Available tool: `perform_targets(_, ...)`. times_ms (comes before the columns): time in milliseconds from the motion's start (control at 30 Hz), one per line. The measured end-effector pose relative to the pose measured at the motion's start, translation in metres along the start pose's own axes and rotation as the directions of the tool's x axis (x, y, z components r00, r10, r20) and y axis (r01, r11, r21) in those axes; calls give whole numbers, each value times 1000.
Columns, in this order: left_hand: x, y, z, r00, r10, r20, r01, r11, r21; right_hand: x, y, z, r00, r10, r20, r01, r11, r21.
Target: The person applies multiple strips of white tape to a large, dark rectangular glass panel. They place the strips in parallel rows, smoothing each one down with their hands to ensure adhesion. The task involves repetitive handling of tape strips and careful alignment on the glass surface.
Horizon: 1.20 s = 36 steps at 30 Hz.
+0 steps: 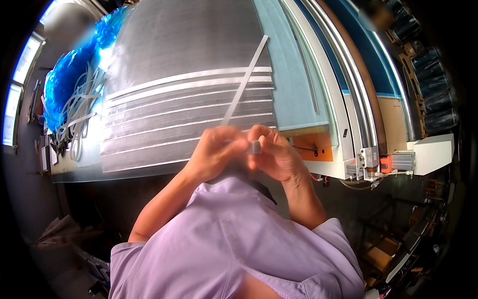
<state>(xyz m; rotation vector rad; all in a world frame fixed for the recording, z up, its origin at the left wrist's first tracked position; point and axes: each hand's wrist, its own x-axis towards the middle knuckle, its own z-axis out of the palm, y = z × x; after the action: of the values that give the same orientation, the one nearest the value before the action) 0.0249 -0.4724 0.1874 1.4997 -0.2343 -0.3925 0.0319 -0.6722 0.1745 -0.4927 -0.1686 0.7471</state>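
Both my hands are raised close together over the near edge of the table. A long, narrow white strip (246,82) slants from the far right down to my left hand (215,152), whose fingers are closed on it and slightly blurred. My right hand (279,155) pinches a short, pale grey-white end piece (255,147) between thumb and fingers. It looks like the end of the same strip, but the part between is hidden by my fingers. Below them lies a dark grey mesh sheet (194,30) with several white strips (189,76) laid across it in rows.
At the left are crumpled blue plastic film (69,79) and a tangle of loose white strips (82,117). Light blue fabric (291,94) lies right of the sheet, beside a machine with long metal rails (356,74). Dark wrapped rolls (438,94) stand far right. Two other people are blurred at the back.
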Motion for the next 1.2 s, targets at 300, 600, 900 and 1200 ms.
perform_targets(300, 3, 2, -1, 999, 48, 9, -48, 995, 91, -1, -1, -2, 998, 45, 46, -47, 998, 44)
perform_targets(600, 7, 2, -16, 992, 52, 112, -78, 968, 240, -1, -9, 3, 996, 87, -29, -91, 986, -138)
perform_targets(900, 9, 23, -10, 992, 110, 67, -111, 994, 8, 30, 8, -55, 928, -281, -246, 13, 683, -730)
perform_targets(1200, 92, 73, -23, 919, 394, -30, -395, 919, -15, 106, 90, -182, 761, -613, -213, -312, -59, -948)
